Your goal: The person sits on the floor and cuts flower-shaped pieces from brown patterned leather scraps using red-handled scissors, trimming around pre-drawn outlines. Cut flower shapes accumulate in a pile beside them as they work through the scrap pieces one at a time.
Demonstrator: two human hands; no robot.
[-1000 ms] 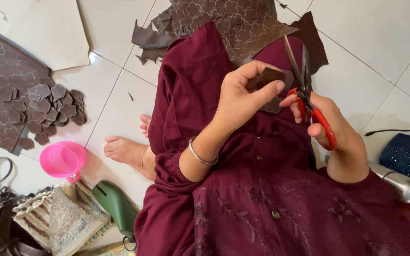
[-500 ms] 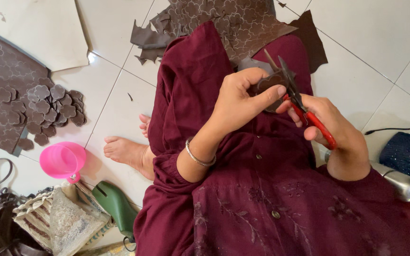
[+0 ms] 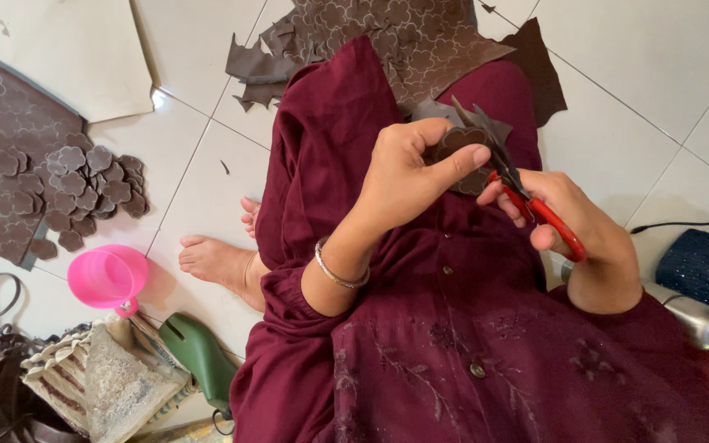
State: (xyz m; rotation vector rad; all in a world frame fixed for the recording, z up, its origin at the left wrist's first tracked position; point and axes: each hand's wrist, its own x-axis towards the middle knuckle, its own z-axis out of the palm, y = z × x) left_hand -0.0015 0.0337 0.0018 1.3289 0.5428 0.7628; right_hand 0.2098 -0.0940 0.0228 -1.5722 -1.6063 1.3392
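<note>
Brown flower-shaped piece (image 3: 459, 146) sits pinched in the left hand (image 3: 408, 176), just left of the red-handled scissors (image 3: 527, 201) the right hand (image 3: 580, 230) grips, blades slanting up-left across its edge

Bare white tile floor (image 3: 642, 90) lies open at upper right; brown patterned leather sheet (image 3: 404, 41) probably crowds the knees.
</note>
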